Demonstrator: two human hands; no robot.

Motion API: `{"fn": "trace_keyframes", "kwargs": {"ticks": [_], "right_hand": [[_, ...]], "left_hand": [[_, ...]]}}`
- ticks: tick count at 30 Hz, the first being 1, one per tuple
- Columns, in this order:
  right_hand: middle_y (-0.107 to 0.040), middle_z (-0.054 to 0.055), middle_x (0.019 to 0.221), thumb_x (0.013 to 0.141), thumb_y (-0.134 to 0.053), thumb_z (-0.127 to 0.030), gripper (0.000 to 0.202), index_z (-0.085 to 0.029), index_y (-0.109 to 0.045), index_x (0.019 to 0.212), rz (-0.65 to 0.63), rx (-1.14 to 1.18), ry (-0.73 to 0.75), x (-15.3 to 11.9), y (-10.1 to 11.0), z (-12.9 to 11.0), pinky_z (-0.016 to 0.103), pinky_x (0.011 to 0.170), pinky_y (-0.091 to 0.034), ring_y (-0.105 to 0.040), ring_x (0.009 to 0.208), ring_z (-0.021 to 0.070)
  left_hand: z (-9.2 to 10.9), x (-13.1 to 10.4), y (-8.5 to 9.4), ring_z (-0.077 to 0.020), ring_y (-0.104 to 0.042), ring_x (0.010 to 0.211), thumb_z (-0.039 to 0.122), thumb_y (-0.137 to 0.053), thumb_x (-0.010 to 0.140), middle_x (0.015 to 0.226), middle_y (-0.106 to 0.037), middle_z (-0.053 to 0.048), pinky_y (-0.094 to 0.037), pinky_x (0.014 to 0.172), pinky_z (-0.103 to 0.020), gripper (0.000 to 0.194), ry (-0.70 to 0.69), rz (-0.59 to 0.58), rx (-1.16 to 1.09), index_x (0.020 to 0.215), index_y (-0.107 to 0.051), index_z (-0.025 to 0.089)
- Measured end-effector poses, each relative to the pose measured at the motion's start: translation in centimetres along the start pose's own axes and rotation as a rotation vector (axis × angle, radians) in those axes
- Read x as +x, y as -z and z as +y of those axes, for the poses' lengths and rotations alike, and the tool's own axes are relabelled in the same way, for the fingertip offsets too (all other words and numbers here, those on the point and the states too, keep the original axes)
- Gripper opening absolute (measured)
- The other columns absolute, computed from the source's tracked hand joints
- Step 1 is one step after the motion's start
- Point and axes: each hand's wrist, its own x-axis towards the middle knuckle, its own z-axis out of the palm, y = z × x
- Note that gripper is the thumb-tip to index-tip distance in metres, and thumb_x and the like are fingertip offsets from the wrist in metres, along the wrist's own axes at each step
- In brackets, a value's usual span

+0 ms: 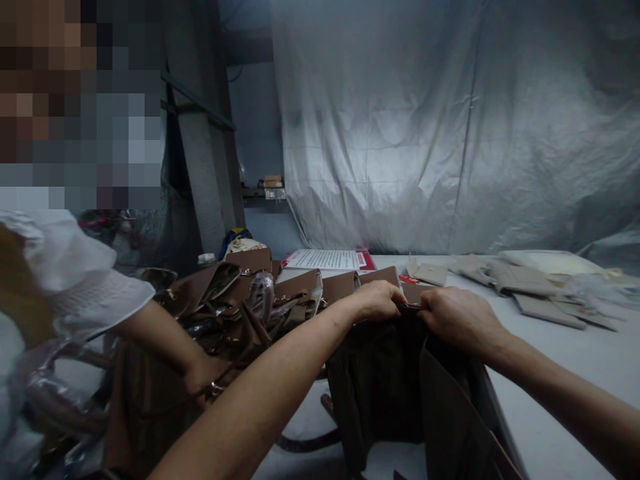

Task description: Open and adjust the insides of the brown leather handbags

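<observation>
Dark bag (377,383) gripped at its rim

Left hand (379,298) and right hand (457,319) both clamped on the bag's upper rim, close beside each other. Bag lies toward the near edge of the tabletop (555,393). Brown bags (340,287) crowd the left side; co-worker's hand (205,379) there. Printed sheet (323,259) by far edge; beige pieces (520,277) toward far right corner.

1. A dark-brown, open-topped bag with flat, slightly stiff-looking panels (383,380) has its upper edge pinched by the left hand (376,300) and the right hand (456,319), close together.
2. Its panels drop below both hands, the shadowed interior exposed.
3. One panel slants nearer, beneath the right hand, standing apart from the gripped side.
</observation>
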Motion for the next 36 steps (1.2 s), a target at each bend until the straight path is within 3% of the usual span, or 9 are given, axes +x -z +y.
{"fn": "trace_keyframes", "kwargs": {"ticks": [10,12,15,20,25,30,33,36], "right_hand": [[-0.067,0.016,0.078,0.077,-0.043,-0.027,0.027,-0.016,-0.068,0.076,-0.016,-0.025,-0.005,0.7,-0.4,-0.2,0.034,0.057,-0.038,-0.063,0.074,0.0301],[-0.067,0.016,0.078,0.077,-0.043,-0.027,0.027,-0.016,-0.068,0.076,-0.013,-0.036,0.005,0.8,-0.5,-0.1,0.034,0.057,-0.038,-0.063,0.074,0.0304],[-0.067,0.016,0.077,0.077,-0.043,-0.027,0.026,-0.017,-0.067,0.074,-0.001,-0.045,0.015,0.9,-0.7,0.0,0.033,0.056,-0.037,-0.063,0.074,0.0302],[-0.067,0.012,0.074,0.078,-0.048,-0.036,0.024,-0.019,-0.064,0.076,0.057,-0.005,0.020,1.1,-1.0,0.4,0.031,0.054,-0.033,-0.062,0.069,0.0272],[-0.062,0.003,0.064,0.076,-0.053,-0.050,0.030,-0.020,-0.058,0.072,0.131,0.358,0.027,0.8,-0.6,1.9,0.027,0.052,-0.034,-0.057,0.060,0.0187],[-0.064,0.004,0.075,0.081,-0.042,-0.057,0.041,-0.020,-0.059,0.083,0.205,0.703,-0.023,-2.0,0.1,3.4,0.029,0.061,-0.042,-0.058,0.067,0.0184],[-0.064,0.009,0.097,0.077,-0.051,-0.054,0.044,-0.018,-0.057,0.103,0.152,0.786,-0.026,-3.3,-0.9,3.7,0.033,0.072,-0.046,-0.059,0.086,0.0238],[-0.055,0.013,0.115,0.065,-0.066,-0.048,0.064,-0.017,-0.048,0.117,0.129,0.778,-0.027,-3.6,-2.9,3.9,0.040,0.086,-0.045,-0.053,0.104,0.0292]], "left_hand": [[-0.7,0.4,-0.2,-0.0131,-0.057,0.073,0.020,-0.059,0.063,0.078,-0.065,0.003,-0.040,0.060,-0.019,0.027,-0.051,0.002,-0.046,0.088,-0.067,0.023],[-0.7,0.6,-0.3,-0.0127,-0.056,0.072,0.030,-0.062,0.065,0.075,-0.063,0.003,-0.039,0.058,-0.019,0.022,-0.067,0.010,-0.066,0.084,-0.067,0.021],[-0.7,0.8,-0.5,-0.0121,-0.055,0.070,0.049,-0.059,0.069,0.070,-0.062,0.002,-0.038,0.058,-0.020,0.033,-0.067,0.041,-0.085,0.080,-0.067,0.019],[-0.2,1.0,-1.0,-0.0125,-0.055,0.070,0.044,-0.056,0.073,0.071,-0.063,0.001,-0.038,0.059,-0.020,0.027,-0.068,0.137,0.056,0.077,-0.068,0.020],[-0.4,0.5,0.3,-0.0163,-0.057,0.072,0.039,-0.053,0.074,0.074,-0.066,-0.003,-0.041,0.065,-0.024,0.025,0.088,0.257,0.261,0.075,-0.070,0.020],[-2.4,-0.6,2.8,-0.0191,-0.061,0.073,0.037,-0.056,0.069,0.067,-0.065,-0.007,-0.044,0.066,-0.025,0.025,0.394,0.292,0.271,0.071,-0.070,0.016],[-2.6,-1.0,3.1,-0.0186,-0.061,0.065,0.032,-0.058,0.066,0.058,-0.062,-0.007,-0.045,0.062,-0.025,0.021,0.484,0.243,0.203,0.067,-0.068,0.014],[-1.9,-1.4,3.1,-0.0172,-0.059,0.056,0.027,-0.056,0.066,0.056,-0.061,-0.007,-0.045,0.057,-0.025,0.018,0.490,0.108,0.094,0.064,-0.065,0.012]]}}
